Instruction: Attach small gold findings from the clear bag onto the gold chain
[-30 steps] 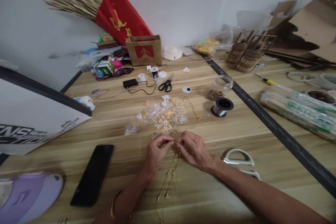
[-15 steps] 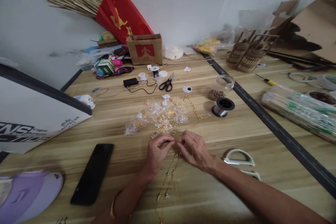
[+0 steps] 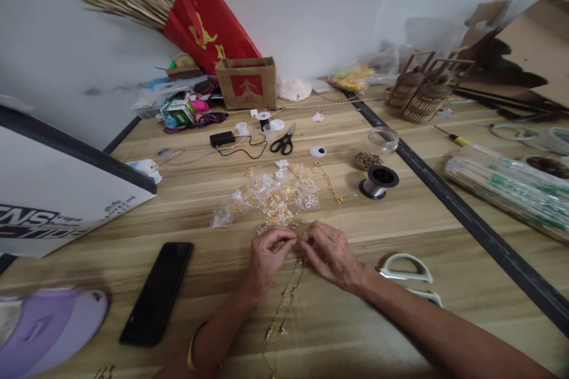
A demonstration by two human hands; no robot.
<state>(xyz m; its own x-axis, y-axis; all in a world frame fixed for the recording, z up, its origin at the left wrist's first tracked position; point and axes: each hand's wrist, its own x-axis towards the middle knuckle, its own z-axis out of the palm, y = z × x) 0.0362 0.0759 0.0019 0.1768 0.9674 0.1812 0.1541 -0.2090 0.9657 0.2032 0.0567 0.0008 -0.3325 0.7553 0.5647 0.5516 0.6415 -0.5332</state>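
Observation:
My left hand (image 3: 265, 259) and my right hand (image 3: 329, 253) meet fingertip to fingertip low in the middle of the wooden table (image 3: 391, 231). Both pinch the top end of a gold bead chain (image 3: 281, 314), which trails toward me across the wood. Just beyond my fingers lies a heap of small gold and silver findings in clear bags (image 3: 271, 195). A second short gold chain (image 3: 329, 182) lies to the right of that heap.
A black phone (image 3: 156, 293) lies left of my hands, white-handled scissors (image 3: 406, 269) to the right. Further back are a wire spool (image 3: 379, 181), a bead jar (image 3: 376, 148), black scissors (image 3: 283, 141), a brown paper bag (image 3: 246, 83) and a white box (image 3: 53, 189).

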